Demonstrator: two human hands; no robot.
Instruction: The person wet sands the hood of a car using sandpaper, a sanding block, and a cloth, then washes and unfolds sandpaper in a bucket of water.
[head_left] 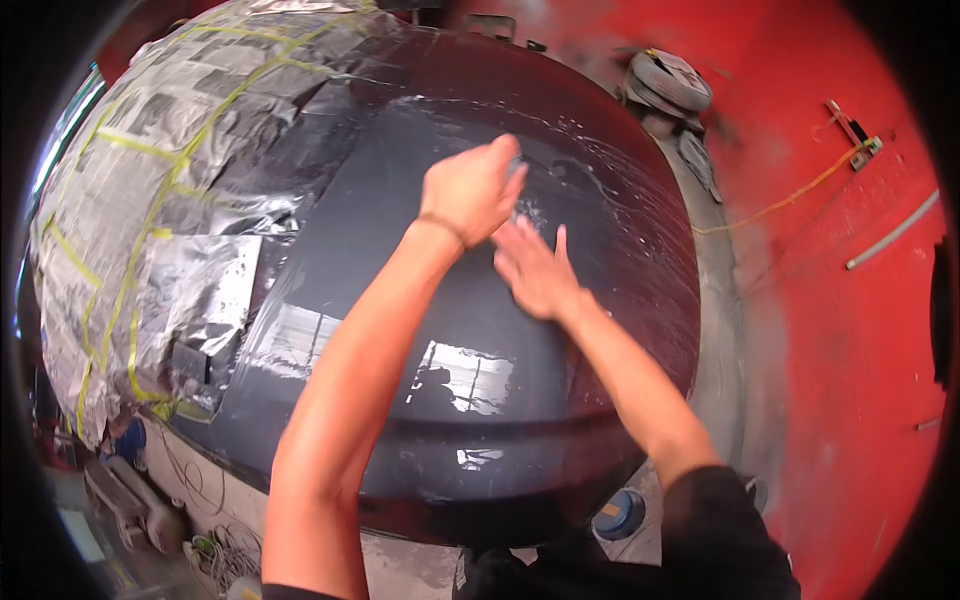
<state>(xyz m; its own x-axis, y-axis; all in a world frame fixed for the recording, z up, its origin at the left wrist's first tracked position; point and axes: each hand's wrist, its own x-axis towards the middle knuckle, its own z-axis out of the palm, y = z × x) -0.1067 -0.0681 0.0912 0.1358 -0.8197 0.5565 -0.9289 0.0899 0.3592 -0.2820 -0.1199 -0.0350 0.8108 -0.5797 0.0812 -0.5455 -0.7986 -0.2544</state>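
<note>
A dark, wet, glossy car panel [440, 370] fills the middle, with water streaks toward its far and right sides. Over its upper middle my left hand [470, 190] is closed, fingers curled round something small that barely shows at the fingertips and that I cannot make out. Just to the right and nearer, my right hand [537, 268] lies flat on the panel with its fingers spread, holding nothing. The two hands are close together, near a splash of water.
Newspaper masking [200, 110] with yellow tape covers the car's left side. A coiled grey hose [668, 82] lies at the back right, beside a red wall [830, 320] with an orange cable. A blue container [619, 513] stands below the near edge; cables lie lower left.
</note>
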